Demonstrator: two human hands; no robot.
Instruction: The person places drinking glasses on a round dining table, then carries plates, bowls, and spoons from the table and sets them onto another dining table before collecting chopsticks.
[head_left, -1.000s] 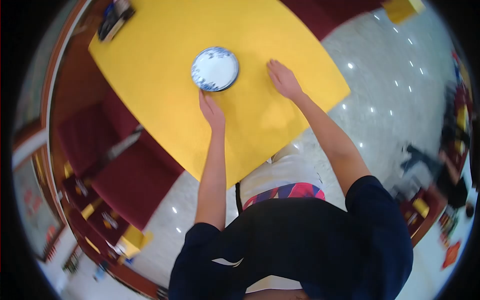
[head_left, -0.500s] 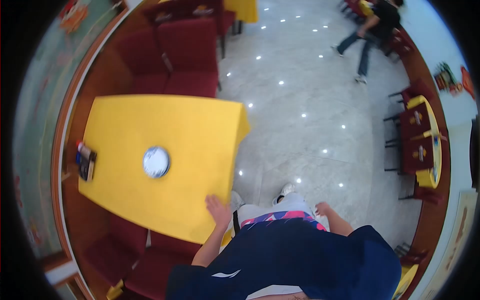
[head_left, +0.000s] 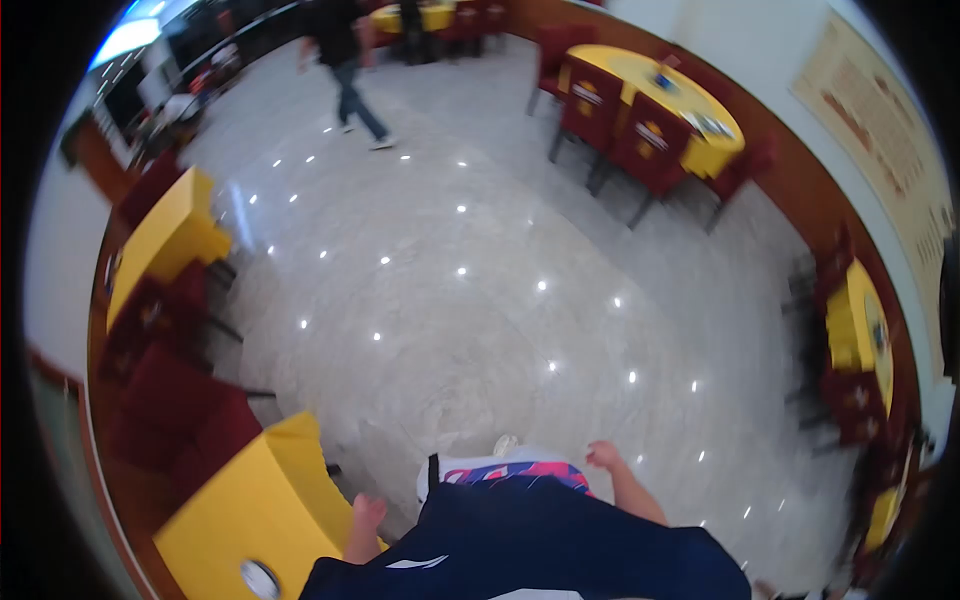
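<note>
My left hand (head_left: 369, 513) hangs beside the near yellow-covered table (head_left: 240, 505), close to its edge. Nothing shows in it, and its fingers look loosely spread, though a little blurred. Out over the tiled floor is my right hand (head_left: 603, 456), empty, with relaxed fingers partly apart. On the near table sits a round white dish with a dark blue rim (head_left: 260, 579), cut off low in the view and apart from my left hand.
Dark red chairs (head_left: 185, 415) stand beyond the near table. Another yellow table (head_left: 165, 245) lies farther left. A round yellow table (head_left: 655, 85) with chairs stands at the upper right. A person in black (head_left: 340, 60) walks across the shiny floor (head_left: 430, 240).
My view has swung right and up toward the open floor. The near table has shifted to the lower left, and my left hand has come off its edge. The walking person now appears upper left.
</note>
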